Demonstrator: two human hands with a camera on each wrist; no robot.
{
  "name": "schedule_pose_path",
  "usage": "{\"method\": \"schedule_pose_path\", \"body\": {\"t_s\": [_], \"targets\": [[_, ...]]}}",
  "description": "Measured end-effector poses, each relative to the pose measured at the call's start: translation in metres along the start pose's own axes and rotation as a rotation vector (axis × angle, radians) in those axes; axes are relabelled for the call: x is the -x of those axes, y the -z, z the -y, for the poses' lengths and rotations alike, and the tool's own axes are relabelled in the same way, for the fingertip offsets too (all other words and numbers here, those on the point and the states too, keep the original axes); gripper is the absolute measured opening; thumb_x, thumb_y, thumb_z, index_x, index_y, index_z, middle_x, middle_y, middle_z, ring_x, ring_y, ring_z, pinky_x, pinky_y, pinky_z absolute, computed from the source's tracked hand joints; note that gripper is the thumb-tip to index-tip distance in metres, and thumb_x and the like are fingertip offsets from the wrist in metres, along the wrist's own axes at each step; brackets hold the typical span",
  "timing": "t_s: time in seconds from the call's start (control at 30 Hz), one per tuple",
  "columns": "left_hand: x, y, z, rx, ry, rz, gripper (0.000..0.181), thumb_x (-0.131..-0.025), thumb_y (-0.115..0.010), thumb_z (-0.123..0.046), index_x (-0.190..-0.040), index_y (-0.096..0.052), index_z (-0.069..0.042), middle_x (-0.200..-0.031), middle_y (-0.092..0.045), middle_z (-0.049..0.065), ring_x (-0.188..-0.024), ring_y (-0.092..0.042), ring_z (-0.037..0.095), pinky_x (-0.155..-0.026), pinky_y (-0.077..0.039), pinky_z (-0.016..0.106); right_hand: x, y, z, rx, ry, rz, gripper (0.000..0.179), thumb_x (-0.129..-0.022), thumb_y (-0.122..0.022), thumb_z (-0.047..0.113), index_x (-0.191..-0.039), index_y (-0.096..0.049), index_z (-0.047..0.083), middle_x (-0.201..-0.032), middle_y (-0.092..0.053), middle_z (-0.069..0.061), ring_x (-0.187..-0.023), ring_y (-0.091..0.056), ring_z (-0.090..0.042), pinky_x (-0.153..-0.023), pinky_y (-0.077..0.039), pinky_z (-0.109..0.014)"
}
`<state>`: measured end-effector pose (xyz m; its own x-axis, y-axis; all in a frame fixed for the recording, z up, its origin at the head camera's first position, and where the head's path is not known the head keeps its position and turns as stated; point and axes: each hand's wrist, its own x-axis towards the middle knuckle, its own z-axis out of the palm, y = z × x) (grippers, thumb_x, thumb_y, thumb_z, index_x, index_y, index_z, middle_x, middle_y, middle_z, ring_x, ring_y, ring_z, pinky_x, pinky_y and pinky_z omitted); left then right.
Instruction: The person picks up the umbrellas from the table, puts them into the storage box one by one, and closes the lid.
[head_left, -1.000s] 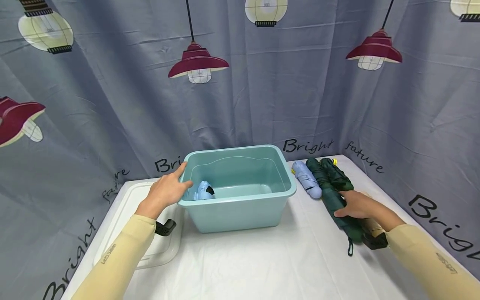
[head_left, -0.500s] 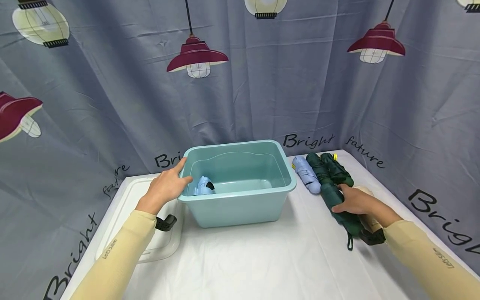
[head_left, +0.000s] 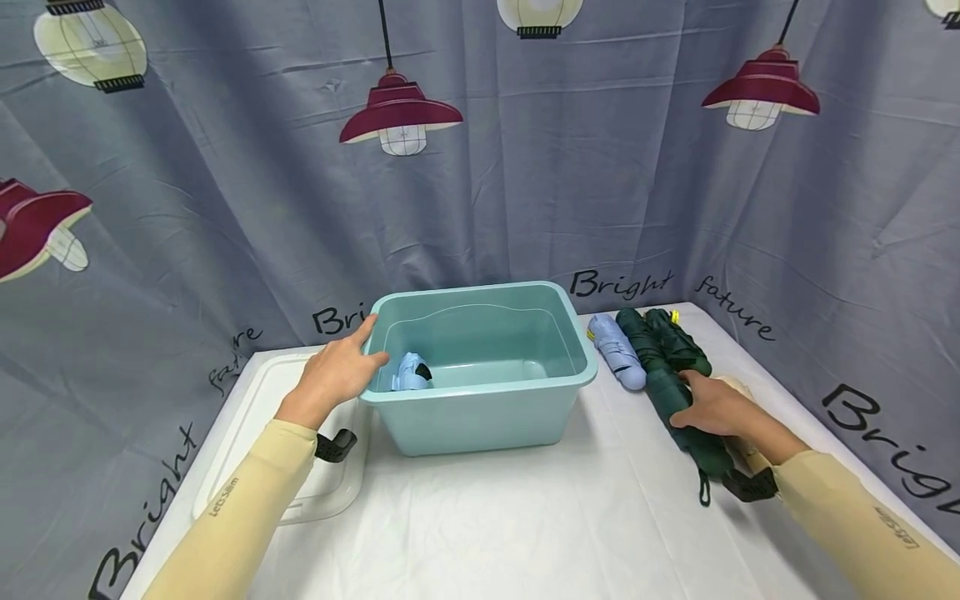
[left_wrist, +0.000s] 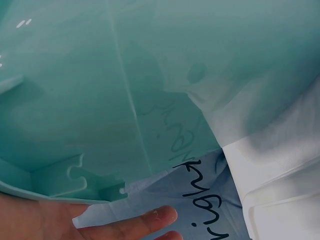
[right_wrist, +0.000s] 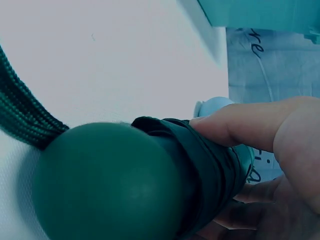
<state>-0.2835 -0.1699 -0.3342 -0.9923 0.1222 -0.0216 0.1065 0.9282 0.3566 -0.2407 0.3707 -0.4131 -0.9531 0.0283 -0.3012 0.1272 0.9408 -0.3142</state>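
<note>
Green umbrella (head_left: 665,396): partly hidden by gripping right hand (head_left: 716,407) | left hand (head_left: 330,381): straight-fingered on bin rim (head_left: 517,386) | beige item (head_left: 746,456): obscured

Head view: beige item (head_left: 750,455) mostly behind right hand (head_left: 716,408), can't ID it. Blue bundle (head_left: 410,375) loses its underside behind the bin's front rim (head_left: 480,393). Left sleeve (head_left: 240,500) covers part of lid (head_left: 330,492). Wrist views crop left hand (head_left: 333,375), green cord (right_wrist: 22,107).

Head view bright, soft-shadowed; left wrist view dimmer, glints on tub (left_wrist: 85,100).
</note>
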Motion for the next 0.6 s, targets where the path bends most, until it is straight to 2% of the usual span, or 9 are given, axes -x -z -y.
{"method": "schedule_pose_path", "body": {"t_s": [0.13,0.3,0.47,0.6], "targets": [[-0.001,0.002,-0.001,-0.005,0.006,0.005,0.078,-0.097,-0.045,-0.047,-0.164,-0.010,-0.027,-0.154,-0.043,0.024,-0.126,-0.055,0.044,-0.083,-0.047,0.052,0.002,0.002,0.000,-0.024,-0.018,0.007,0.101,-0.085,-0.075,0.034,-0.148,-0.018,-0.020,-0.145,-0.030,-0.047,-0.128,-0.040,-0.061,-0.097,-0.042,-0.070],[-0.001,0.002,-0.001,-0.003,0.007,0.007,0.078,-0.097,-0.045,-0.046,-0.164,-0.010,-0.027,-0.154,-0.043,0.024,-0.127,-0.055,0.044,-0.084,-0.047,0.053,0.003,0.004,-0.001,-0.053,-0.014,-0.001,0.102,-0.085,-0.075,0.036,-0.149,-0.016,-0.019,-0.145,-0.029,-0.048,-0.129,-0.038,-0.062,-0.099,-0.040,-0.070],[0.000,0.001,0.000,0.005,0.003,0.006,0.078,-0.098,-0.045,-0.047,-0.164,-0.010,-0.027,-0.155,-0.043,0.023,-0.131,-0.051,0.045,-0.090,-0.046,0.057,0.008,0.008,0.001,-0.055,0.043,-0.029,0.102,-0.085,-0.074,0.037,-0.149,-0.018,-0.018,-0.147,-0.027,-0.047,-0.131,-0.034,-0.062,-0.101,-0.037,-0.071],[0.000,0.001,0.000,0.007,0.005,0.006,0.078,-0.097,-0.045,-0.047,-0.164,-0.010,-0.027,-0.155,-0.042,0.023,-0.130,-0.052,0.044,-0.088,-0.046,0.056,0.012,0.014,0.007,-0.071,0.100,-0.054,0.100,-0.085,-0.075,0.036,-0.149,-0.021,-0.018,-0.147,-0.029,-0.046,-0.132,-0.034,-0.062,-0.101,-0.037,-0.070]]}}
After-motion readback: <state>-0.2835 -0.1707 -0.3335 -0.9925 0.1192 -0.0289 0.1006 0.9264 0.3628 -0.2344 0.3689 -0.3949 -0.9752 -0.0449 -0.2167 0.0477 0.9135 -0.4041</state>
